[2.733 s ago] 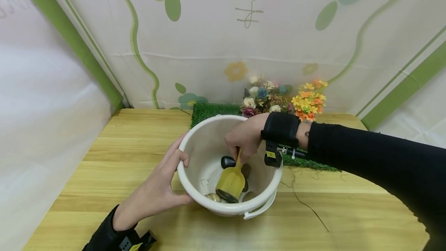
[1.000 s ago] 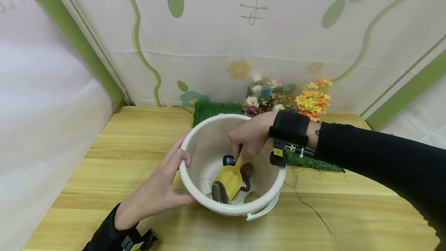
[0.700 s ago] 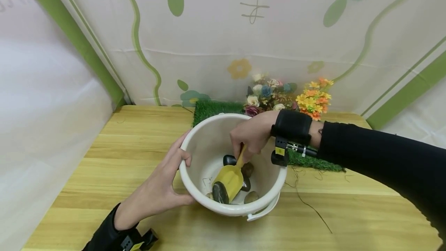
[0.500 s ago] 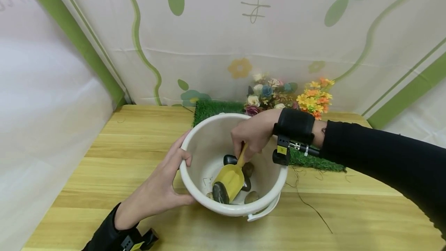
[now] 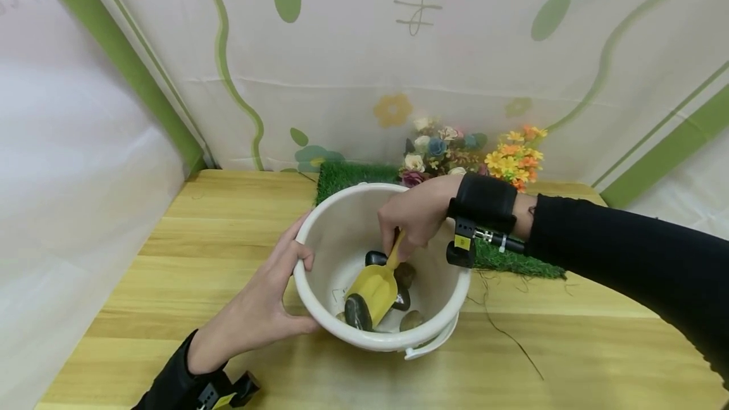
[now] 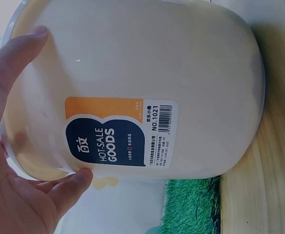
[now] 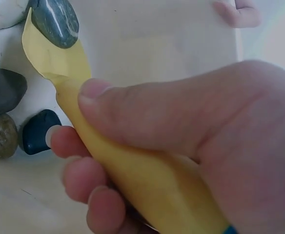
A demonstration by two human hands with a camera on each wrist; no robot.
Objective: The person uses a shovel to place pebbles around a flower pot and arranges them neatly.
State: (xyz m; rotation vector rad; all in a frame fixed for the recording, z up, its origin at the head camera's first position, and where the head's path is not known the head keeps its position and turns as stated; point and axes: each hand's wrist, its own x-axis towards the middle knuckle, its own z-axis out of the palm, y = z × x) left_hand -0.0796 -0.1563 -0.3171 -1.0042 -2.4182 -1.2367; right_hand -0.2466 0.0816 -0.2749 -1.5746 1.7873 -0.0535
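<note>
A white bucket [image 5: 336, 220] stands on the table, its mouth tipped slightly toward the camera. My left hand [image 5: 264, 299] grips its left rim, fingertips hooked inside and thumb along the outer wall. Inside, my right hand [image 5: 412, 217] holds a yellow scoop [image 5: 376, 286] by its handle, thumb on top and fingers wrapped below, as the right wrist view shows. A dark grey stone [image 7: 57, 22] with a pale vein rests at the scoop's front edge. Around the blade on the bucket floor lie a black stone [image 5: 375, 258], a brown stone [image 5: 405, 275] and several others.
Behind the bucket lies a green grass mat [image 5: 359, 173] with a mixed flower bunch [image 5: 435, 147] and orange-yellow flowers [image 5: 515, 157]. A white bucket handle [image 5: 433, 343] hangs at the front right. A thin dark strand [image 5: 507, 334] lies on the wooden table [image 5: 199, 258].
The veined dark stone, earlier under the scoop's tip, now sits up on its front edge. The scoop has shifted slightly left at its tip. The left hand stays on the rim.
</note>
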